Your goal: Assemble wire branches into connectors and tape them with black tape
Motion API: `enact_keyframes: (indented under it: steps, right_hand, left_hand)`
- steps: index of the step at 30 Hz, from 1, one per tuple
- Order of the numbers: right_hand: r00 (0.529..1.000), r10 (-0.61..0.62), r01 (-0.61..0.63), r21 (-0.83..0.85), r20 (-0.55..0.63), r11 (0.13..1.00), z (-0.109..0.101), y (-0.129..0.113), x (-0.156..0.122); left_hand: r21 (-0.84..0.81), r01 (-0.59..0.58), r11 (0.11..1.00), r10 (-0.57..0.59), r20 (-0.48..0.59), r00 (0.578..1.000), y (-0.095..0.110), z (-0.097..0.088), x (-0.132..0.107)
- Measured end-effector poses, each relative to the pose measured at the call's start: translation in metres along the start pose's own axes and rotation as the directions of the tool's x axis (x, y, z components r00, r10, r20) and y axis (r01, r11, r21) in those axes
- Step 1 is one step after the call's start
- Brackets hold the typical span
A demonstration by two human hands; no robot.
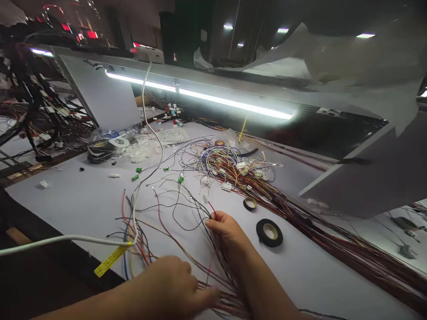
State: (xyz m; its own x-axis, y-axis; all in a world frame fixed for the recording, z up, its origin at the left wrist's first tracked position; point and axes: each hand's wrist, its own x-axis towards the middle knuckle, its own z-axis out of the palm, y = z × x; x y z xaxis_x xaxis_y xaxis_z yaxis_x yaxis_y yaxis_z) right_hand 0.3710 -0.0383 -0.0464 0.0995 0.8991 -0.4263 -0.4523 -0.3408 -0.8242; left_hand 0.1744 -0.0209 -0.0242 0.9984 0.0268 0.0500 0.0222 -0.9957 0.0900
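My right hand (227, 231) is closed round a bundle of thin wires, thumb and forefinger pinching near the top. A pink wire (212, 207) with a small white connector (205, 199) at its end sticks up out of this grip. Lower left, my left hand (173, 284) hovers low over loose wires, slightly blurred. Its fingers are curled and the tips hidden, so what they hold, if anything, does not show. Beside it, loose coloured wires (128, 222) fan out on the white table (80, 195). A green connector (180, 179) lies beyond the right hand.
A white cable (143, 102) with a yellow tag (111, 261) hangs across the left side. Two black tape rolls, a large one (258, 232) and a smaller one (245, 204), lie right. A thick wire harness (287, 202) runs behind them, below a lamp (233, 103). Plastic bags (147, 149) lie back left.
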Motion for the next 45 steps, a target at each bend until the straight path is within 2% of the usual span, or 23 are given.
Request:
enact_keyframes:
  steps: [1,3,5,7,10,11,14,18,20,22,24,28,29,30,32,34,36,37,39,41,42,43,45]
  right_hand:
    - [0.998,-0.047,0.049,0.051,-0.028,0.998,-0.004,-0.002,0.002]
    - [0.994,-0.102,0.105,0.119,-0.027,0.987,-0.006,-0.004,0.003]
    - [0.996,-0.076,0.069,0.150,0.041,0.986,-0.003,-0.004,0.000]
    - [0.992,-0.010,-0.007,0.136,0.127,0.991,0.002,-0.002,-0.005]
    - [0.984,-0.013,0.007,0.034,0.180,0.999,0.009,0.003,-0.009]
    - [0.984,-0.045,0.048,-0.016,0.170,0.999,0.010,0.006,-0.009]
    - [0.986,-0.148,0.158,-0.159,0.073,0.975,0.010,0.013,-0.004]
    - [0.987,-0.113,0.102,-0.099,-0.113,0.990,0.004,0.015,0.007]
    - [0.978,-0.145,0.141,-0.039,-0.151,0.989,0.001,0.011,0.009]
    - [0.970,-0.210,0.209,-0.018,-0.123,0.978,0.000,0.008,0.008]
    - [0.965,-0.252,0.251,-0.027,-0.067,0.968,0.001,0.007,0.007]
    - [0.946,-0.324,0.320,-0.144,-0.005,0.937,0.004,0.014,0.006]
    - [0.940,-0.340,0.337,-0.168,0.012,0.926,0.005,0.016,0.006]
    - [0.934,-0.356,0.355,-0.183,0.030,0.917,0.005,0.018,0.006]
    - [0.922,-0.384,0.385,-0.198,0.043,0.901,0.005,0.020,0.007]
    - [0.914,-0.406,0.400,-0.245,0.028,0.883,0.004,0.020,0.007]
    - [0.902,-0.431,0.401,-0.393,0.012,0.828,0.005,0.020,0.006]
    - [0.889,-0.457,0.401,-0.500,0.011,0.768,0.007,0.020,0.005]
    - [0.841,-0.538,0.410,-0.707,0.049,0.576,0.011,0.021,0.001]
    - [0.774,-0.617,0.429,-0.835,0.143,0.345,0.016,0.022,-0.003]
    - [0.745,-0.636,0.438,-0.867,0.202,0.238,0.019,0.023,-0.005]
    - [0.724,-0.640,0.444,-0.884,0.256,0.148,0.021,0.024,-0.007]
    - [0.707,-0.627,0.459,-0.887,0.327,0.056,0.024,0.023,-0.011]
  left_hand:
    - [0.045,0.144,0.989,-0.145,0.025,0.989,-0.010,-0.007,-0.008]
    - [0.078,0.434,0.898,-0.435,0.000,0.900,-0.035,-0.026,-0.024]
    - [0.000,0.439,0.898,-0.439,-0.024,0.898,-0.054,-0.045,-0.031]
    - [-0.099,0.396,0.913,-0.405,-0.108,0.908,-0.065,-0.058,-0.025]
    - [-0.153,0.388,0.909,-0.416,-0.282,0.865,-0.074,-0.062,-0.001]
    - [-0.151,0.382,0.912,-0.410,-0.292,0.864,-0.078,-0.061,0.008]
    - [-0.116,0.366,0.923,-0.383,-0.215,0.898,-0.091,-0.056,0.021]
    - [0.042,0.389,0.920,-0.350,-0.355,0.867,-0.097,-0.042,0.007]
    - [0.056,0.387,0.920,-0.353,-0.307,0.884,-0.096,-0.031,-0.008]
    - [0.025,0.420,0.907,-0.411,-0.160,0.898,-0.095,-0.025,-0.022]
    - [0.022,0.486,0.874,-0.479,-0.134,0.867,-0.095,-0.028,-0.029]
    - [-0.061,0.545,0.836,-0.521,-0.397,0.755,-0.080,-0.043,-0.015]
    - [-0.105,0.520,0.847,-0.514,-0.408,0.754,-0.073,-0.041,-0.008]
    - [-0.140,0.484,0.864,-0.497,-0.384,0.778,-0.066,-0.035,-0.001]
    - [-0.149,0.399,0.905,-0.426,-0.296,0.855,-0.052,-0.014,0.010]
    - [-0.183,0.328,0.927,-0.366,-0.242,0.899,-0.043,0.009,0.013]
    - [-0.278,0.326,0.903,-0.393,-0.233,0.890,-0.042,0.019,0.010]
    - [-0.356,0.355,0.865,-0.450,-0.234,0.862,-0.045,0.017,0.008]
    - [-0.572,0.424,0.702,-0.624,-0.206,0.754,-0.053,0.003,0.006]
    - [-0.814,0.408,0.414,-0.769,-0.073,0.635,-0.062,-0.015,0.010]
    - [-0.897,0.360,0.258,-0.790,0.019,0.612,-0.066,-0.022,0.013]
    - [-0.944,0.308,0.120,-0.785,0.099,0.611,-0.069,-0.026,0.016]
    - [-0.974,0.221,-0.042,-0.745,0.178,0.643,-0.074,-0.028,0.021]
